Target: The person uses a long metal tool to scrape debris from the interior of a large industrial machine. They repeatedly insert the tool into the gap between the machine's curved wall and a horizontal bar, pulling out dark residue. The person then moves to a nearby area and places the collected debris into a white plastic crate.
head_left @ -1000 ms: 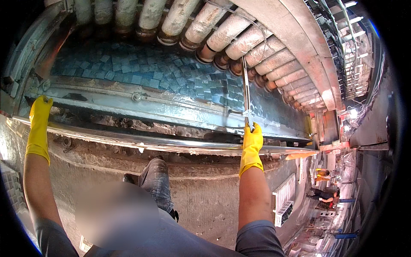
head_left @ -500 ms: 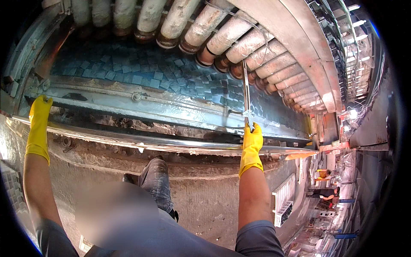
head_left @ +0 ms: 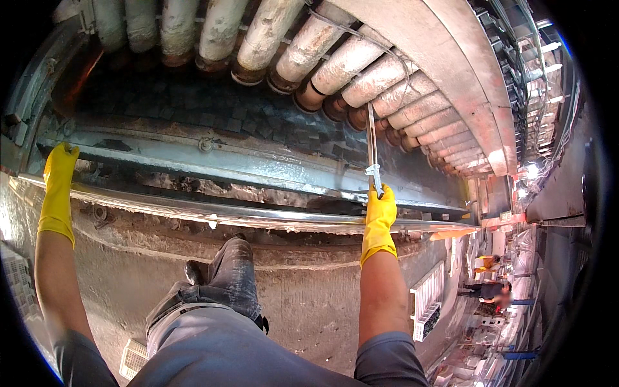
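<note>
My right hand (head_left: 379,213), in a yellow rubber glove, is closed round the near end of a long, thin metal tool (head_left: 371,148). The tool has two narrow parallel bars and a crosspiece just above my fist; its far end reaches up to a row of thick pipes (head_left: 351,62). Beyond the pale metal ledge (head_left: 258,164) lies a bed of small square dark tiles (head_left: 258,129) in a trough. At the left end of that ledge rests my left hand (head_left: 61,161), also gloved in yellow. Its fingers are curled, and what they grip, if anything, is hidden.
A shiny metal rail (head_left: 213,214) runs along the near side below both hands. White plastic crates (head_left: 429,300) sit on the floor at right and at lower left. Far off at right, a person (head_left: 490,291) stands. Cables (head_left: 532,97) hang at upper right.
The tile bed has turned from bright blue to dark. The tool's far end sits slightly lower against the pipes. Both hands stay where they were.
</note>
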`<action>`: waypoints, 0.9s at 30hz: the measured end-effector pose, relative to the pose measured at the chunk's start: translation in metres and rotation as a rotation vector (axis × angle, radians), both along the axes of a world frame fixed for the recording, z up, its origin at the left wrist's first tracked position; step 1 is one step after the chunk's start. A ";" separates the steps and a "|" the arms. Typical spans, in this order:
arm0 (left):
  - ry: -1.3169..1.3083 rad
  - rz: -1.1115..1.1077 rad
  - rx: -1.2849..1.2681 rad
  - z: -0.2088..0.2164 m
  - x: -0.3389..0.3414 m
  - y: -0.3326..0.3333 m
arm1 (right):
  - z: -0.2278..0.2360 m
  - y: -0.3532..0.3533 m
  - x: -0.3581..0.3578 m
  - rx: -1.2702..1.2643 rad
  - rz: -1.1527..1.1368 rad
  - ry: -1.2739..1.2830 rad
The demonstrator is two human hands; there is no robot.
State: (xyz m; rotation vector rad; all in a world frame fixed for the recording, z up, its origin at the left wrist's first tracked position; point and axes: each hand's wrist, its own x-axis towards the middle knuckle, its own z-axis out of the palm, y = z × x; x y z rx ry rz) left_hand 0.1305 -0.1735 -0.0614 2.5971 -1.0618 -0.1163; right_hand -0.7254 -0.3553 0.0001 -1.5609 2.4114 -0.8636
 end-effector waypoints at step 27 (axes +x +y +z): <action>-0.028 0.000 0.025 0.019 0.015 -0.081 | -0.001 -0.078 0.014 -0.032 0.012 0.059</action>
